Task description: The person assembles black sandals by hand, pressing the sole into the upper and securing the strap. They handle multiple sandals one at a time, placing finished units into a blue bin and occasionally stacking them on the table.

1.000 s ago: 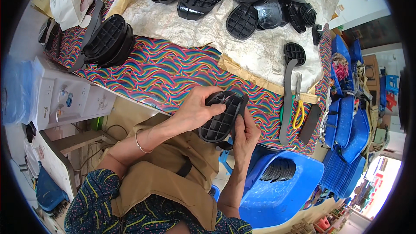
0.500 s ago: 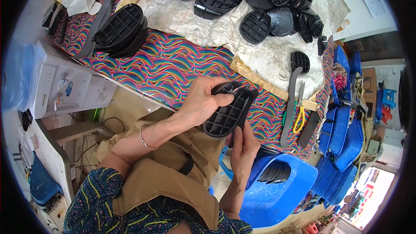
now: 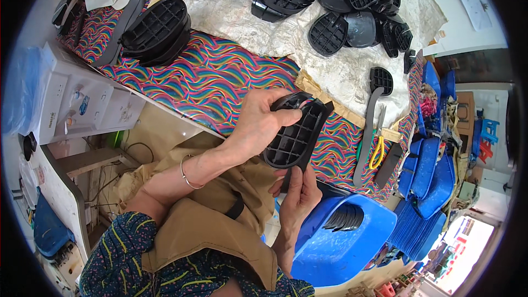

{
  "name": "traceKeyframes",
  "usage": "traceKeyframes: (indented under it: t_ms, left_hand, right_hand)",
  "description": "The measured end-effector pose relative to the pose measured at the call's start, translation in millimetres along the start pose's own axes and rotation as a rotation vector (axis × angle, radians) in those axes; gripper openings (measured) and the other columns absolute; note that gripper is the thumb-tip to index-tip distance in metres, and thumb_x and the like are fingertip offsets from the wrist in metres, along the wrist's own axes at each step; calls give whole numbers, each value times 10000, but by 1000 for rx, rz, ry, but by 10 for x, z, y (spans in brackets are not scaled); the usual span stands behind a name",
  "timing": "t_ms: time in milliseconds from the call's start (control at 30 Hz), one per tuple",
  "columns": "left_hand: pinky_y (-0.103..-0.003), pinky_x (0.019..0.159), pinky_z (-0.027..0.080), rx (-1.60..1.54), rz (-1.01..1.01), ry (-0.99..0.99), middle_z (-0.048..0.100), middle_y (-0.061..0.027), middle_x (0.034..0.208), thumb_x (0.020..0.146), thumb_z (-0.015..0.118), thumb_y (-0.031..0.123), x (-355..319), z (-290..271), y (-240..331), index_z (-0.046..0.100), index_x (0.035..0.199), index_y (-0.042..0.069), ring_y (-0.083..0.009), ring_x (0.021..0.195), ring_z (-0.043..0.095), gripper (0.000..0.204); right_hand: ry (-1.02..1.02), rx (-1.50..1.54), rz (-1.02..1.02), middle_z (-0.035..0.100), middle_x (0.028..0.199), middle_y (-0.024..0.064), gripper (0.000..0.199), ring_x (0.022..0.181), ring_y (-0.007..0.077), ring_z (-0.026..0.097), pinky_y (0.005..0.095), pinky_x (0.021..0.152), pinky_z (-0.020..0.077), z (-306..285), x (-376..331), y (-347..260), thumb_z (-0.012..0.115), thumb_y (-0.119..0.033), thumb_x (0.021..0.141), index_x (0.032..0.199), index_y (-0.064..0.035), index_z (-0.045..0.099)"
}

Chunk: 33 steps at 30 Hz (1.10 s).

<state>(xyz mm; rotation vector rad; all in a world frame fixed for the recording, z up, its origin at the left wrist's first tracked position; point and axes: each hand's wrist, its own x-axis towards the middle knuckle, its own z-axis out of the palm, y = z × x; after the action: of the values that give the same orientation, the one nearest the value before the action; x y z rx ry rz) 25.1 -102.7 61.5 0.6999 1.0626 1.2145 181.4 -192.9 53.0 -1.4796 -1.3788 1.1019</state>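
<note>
Grid-side up, a black ribbed sole (image 3: 297, 135) is clamped above the worktop (image 3: 220, 77) edge by the left hand (image 3: 258, 124) and steadied below by right hand (image 3: 300, 195) fingers, apparently for inspection.

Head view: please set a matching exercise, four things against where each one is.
Things:
1. ribbed black plastic part
2. stack of black ribbed parts
3. blue bin
4. yellow-handled pliers

Places:
A. below the table edge, by the right hand
B. held between both hands, the left hand on top
C. on the striped cloth, far left
D. on the table, right of the held part

Pairs: 1-B, 2-C, 3-A, 4-D
</note>
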Motion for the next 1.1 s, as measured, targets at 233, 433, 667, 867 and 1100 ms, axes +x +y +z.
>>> traceKeyframes:
  t_ms: [233, 433, 667, 867, 1100]
  left_hand:
    - [-229, 656, 486, -33, 30, 44, 688, -8, 855, 861, 666, 42, -4, 71, -57, 699, 1043, -32, -57, 740, 605, 200]
    - [-239, 665, 493, -116, 286, 137, 670, -18, 870, 910, 643, 59, -45, 188, -210, 632, 1130, -35, -66, 767, 608, 240]
    - [-350, 1039, 421, -103, 323, -413, 559, -123, 1299, 914, 694, 115, -22, -267, -70, 475, 1331, 1, -185, 1224, 527, 485]
    - [-463, 1047, 431, 139, 77, -515, 682, -204, 1110, 904, 615, 385, 235, -1002, 34, 660, 1018, -44, -321, 1186, 599, 446]
    - [-285, 530, 365, 724, 190, -298, 545, -3, 685, 701, 902, 298, 106, -587, 52, 540, 743, 53, -83, 637, 487, 439]
  right_hand:
    - [42, 80, 54, 689, 780, 86, 258, 447, 61, 506, 200, 403, 321, 7, 5, 14, 469, -151, 1052, 1162, 30, 616]
    - [182, 241, 39, 651, 735, 25, 249, 457, 35, 473, 190, 404, 302, 100, 144, -1, 542, -126, 1013, 1162, 51, 634]
    - [153, -67, -205, 720, 898, 60, 390, 554, 91, 554, 243, 495, 448, -201, 584, 58, 611, 32, 925, 1314, 26, 606]
    - [18, -645, -882, 702, 1021, 231, 496, 686, 268, 686, 313, 608, 542, -161, 723, 277, 673, 88, 781, 1271, 38, 613]
    - [-63, -820, -1007, 667, 1076, 211, 470, 683, 198, 642, 299, 568, 513, -11, 641, 303, 610, 2, 817, 1278, 89, 568]
